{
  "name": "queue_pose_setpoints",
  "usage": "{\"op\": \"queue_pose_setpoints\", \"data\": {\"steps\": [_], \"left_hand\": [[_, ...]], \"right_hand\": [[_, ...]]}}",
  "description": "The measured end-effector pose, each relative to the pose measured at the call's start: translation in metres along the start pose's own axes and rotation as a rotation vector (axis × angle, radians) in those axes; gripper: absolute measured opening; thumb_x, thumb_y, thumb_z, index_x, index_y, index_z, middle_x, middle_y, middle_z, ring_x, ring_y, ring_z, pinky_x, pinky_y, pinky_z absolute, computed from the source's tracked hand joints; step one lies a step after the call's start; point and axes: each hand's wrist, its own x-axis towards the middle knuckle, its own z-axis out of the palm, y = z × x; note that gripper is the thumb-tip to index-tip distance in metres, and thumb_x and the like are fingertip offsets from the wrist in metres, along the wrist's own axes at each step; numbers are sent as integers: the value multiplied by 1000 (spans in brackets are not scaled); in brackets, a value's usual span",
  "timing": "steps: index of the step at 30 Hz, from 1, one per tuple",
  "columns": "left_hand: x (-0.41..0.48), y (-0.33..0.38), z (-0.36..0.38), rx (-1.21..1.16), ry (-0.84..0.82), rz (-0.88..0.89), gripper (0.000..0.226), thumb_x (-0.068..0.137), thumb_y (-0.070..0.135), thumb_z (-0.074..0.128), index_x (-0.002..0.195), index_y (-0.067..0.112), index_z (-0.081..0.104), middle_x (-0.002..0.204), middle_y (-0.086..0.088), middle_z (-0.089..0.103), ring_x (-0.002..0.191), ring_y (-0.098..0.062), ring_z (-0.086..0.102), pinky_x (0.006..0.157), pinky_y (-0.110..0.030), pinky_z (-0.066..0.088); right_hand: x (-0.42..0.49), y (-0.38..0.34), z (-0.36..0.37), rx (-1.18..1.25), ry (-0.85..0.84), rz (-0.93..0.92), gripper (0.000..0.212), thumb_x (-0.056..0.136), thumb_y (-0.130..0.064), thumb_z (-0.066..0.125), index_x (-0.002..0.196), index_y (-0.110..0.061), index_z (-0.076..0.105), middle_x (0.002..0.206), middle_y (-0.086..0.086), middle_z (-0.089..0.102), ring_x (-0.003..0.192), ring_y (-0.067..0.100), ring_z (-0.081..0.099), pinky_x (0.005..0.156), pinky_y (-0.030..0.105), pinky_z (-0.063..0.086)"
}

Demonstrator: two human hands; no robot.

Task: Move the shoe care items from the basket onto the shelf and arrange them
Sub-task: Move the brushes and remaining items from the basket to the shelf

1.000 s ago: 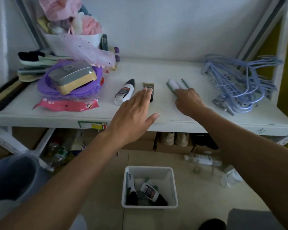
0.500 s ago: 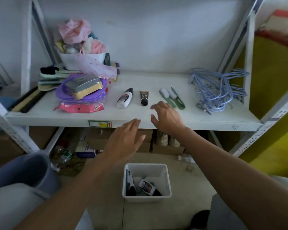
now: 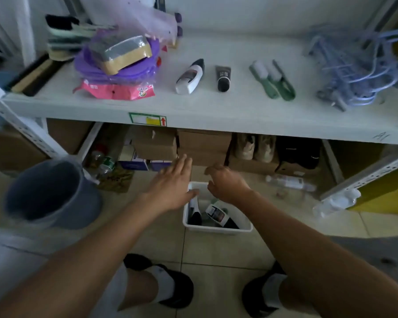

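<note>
Basket (image 3: 216,229) on floor (image 3: 216,251) below the shelf's (image 3: 239,111) front edge; a labelled bottle (image 3: 217,214) and perhaps two dark items (image 3: 194,215), blurred, are left inside. Left hand (image 3: 172,185), fingers straight, and right hand (image 3: 228,183), loosely curled, are held empty over its far rim, likely for the next pick. White bottle (image 3: 190,76), tube (image 3: 223,75), brushes (image 3: 272,80) are lined up mid-shelf.

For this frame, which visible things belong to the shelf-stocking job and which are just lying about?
Job: white basket, labelled bottle in it, shelf, white bottle, black tube, green brushes.

Lying about: blue hangers, purple lids, pink packet, grey bucket, cardboard boxes.
</note>
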Motion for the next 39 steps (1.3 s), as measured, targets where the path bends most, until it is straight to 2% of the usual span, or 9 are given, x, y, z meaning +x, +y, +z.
{"op": "queue_pose_setpoints", "data": {"steps": [7, 13, 15, 19, 25, 30, 33, 36, 39], "left_hand": [[13, -21, 20, 37, -147, -32, 109, 90, 78, 35, 153, 17, -30, 161, -4, -33, 152, -21, -20, 126, -42, 0], [29, -30, 38, 31, -207, -73, 108, 91, 76, 34, 153, 15, -30, 162, -6, -33, 153, -21, -20, 127, -44, 3], [32, -31, 39, 24, -214, -67, 107, 92, 76, 34, 153, 16, -29, 162, -5, -32, 153, -21, -19, 127, -44, 5], [33, -33, 36, 18, -256, -59, 107, 92, 74, 37, 153, 17, -30, 162, -5, -31, 153, -21, -20, 127, -45, 6], [31, -33, 33, 20, -245, -42, 106, 93, 71, 40, 155, 15, -25, 165, -6, -27, 153, -21, -18, 126, -42, 2], [25, -27, 12, 1, -231, -41, 106, 94, 69, 42, 155, 15, -25, 164, -5, -29, 153, -20, -21, 124, -41, -2], [17, -21, -10, 0, -188, -29, 106, 94, 68, 44, 155, 16, -27, 163, -4, -31, 153, -21, -19, 126, -44, -1], [11, -11, -34, -2, -85, 19, 103, 95, 65, 44, 156, 16, -24, 164, -3, -28, 154, -20, -18, 126, -44, 2], [11, 5, -66, -20, 117, 109, 92, 97, 59, 46, 161, 15, -3, 169, -2, -5, 155, -17, -7, 125, -40, 7]], "right_hand": [[38, 5, 113, 235, -300, 183, 41, 95, -19, 56, 135, -10, 52, 129, 13, 60, 114, 29, 60, 97, 41, 51], [64, 9, 167, 431, -305, 321, 50, 98, -35, 54, 139, -8, 45, 129, 16, 59, 117, 33, 58, 97, 45, 51], [73, 10, 175, 527, -302, 339, 55, 96, -33, 58, 143, -13, 41, 130, 14, 58, 119, 33, 57, 99, 48, 50], [86, 10, 183, 607, -275, 313, 44, 95, -30, 57, 136, -17, 48, 121, 12, 65, 109, 32, 62, 94, 51, 51], [72, 6, 168, 607, -285, 239, 44, 76, -39, 79, 112, -20, 62, 105, 2, 68, 94, 22, 65, 84, 40, 56], [58, -1, 136, 503, -193, 162, 30, 81, -27, 74, 105, -12, 66, 105, 8, 68, 95, 26, 66, 76, 30, 52], [47, -2, 92, 434, -165, 134, 23, 87, -24, 71, 104, -9, 66, 102, 8, 66, 90, 24, 64, 77, 32, 54], [31, 4, 39, 453, -49, 123, 14, 81, -22, 75, 89, -18, 65, 91, 4, 65, 79, 18, 62, 65, 26, 49], [15, 9, -24, 404, 87, 79, 17, 77, -21, 75, 87, -10, 68, 81, 5, 68, 72, 16, 60, 62, 25, 40]]}}
